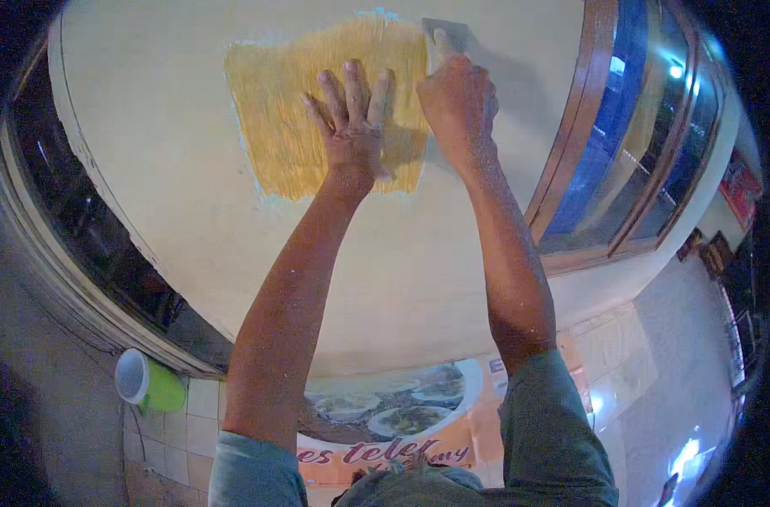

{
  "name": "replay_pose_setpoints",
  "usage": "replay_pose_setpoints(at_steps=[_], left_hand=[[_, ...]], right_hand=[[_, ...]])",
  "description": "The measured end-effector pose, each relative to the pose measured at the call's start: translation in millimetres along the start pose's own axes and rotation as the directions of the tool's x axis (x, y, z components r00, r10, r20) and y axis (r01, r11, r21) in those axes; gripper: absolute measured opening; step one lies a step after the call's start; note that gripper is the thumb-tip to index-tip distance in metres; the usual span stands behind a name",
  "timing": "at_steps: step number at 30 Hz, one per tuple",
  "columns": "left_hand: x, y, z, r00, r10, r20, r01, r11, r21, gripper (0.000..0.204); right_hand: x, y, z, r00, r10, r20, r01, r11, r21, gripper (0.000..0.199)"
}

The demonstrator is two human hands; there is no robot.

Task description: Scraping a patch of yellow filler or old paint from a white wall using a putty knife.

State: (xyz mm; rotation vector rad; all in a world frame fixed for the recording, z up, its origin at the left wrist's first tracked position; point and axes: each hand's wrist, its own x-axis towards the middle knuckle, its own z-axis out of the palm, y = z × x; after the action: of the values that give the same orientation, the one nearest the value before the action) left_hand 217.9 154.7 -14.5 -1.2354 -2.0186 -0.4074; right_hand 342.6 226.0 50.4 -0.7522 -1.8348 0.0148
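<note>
A cream wall (165, 144) fills the upper middle, with a roughly square ochre-yellow patch (271, 101) on it. The patch has a streaky surface and ragged, pale-blue edges. My left hand (355, 131) lies flat against the patch, fingers spread, holding nothing. Just beyond the patch's upper right corner, my right hand (459, 101) grips a scraper with a flat grey blade (458, 34). One finger stretches along the blade, which rests at the wall. The scraper's handle is hidden inside my fist. Pale dust speckles my right forearm.
Right of the patch is a wood-framed window (562, 135) with blue behind the glass. A dark, framed opening (89, 203) runs along the left. Below lie a printed banner (473, 422) with food pictures, a green bucket (165, 387) and floor tiles (201, 397).
</note>
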Motion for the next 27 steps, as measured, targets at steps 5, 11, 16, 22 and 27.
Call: replay_pose_setpoints(at_steps=[5,11,16,22,27], left_hand=[[3,-17,34,0.963,0.029,-0.269,0.012,0.988,0.152,0.144],[0,-6,16,0.983,0.028,-0.181,-0.020,0.999,0.044,0.139],[2,-22,33,0.947,0.058,-0.316,-0.045,0.998,0.049,0.155],[4,-13,36,0.936,0.063,-0.347,-0.023,0.993,0.120,0.154],[4,-6,16,0.977,0.034,-0.211,-0.026,0.999,0.040,0.152]], right_hand=[[-52,2,14,0.993,0.044,0.114,-0.041,0.999,-0.024,0.030],[-18,-5,6,0.999,-0.037,0.008,0.037,0.999,-0.016,0.043],[-37,11,24,0.993,-0.115,-0.030,0.113,0.993,-0.042,0.048],[-47,4,20,0.997,0.039,0.072,-0.039,0.999,-0.003,0.032],[1,-10,3,0.999,-0.040,-0.033,0.039,0.999,-0.028,0.031]])
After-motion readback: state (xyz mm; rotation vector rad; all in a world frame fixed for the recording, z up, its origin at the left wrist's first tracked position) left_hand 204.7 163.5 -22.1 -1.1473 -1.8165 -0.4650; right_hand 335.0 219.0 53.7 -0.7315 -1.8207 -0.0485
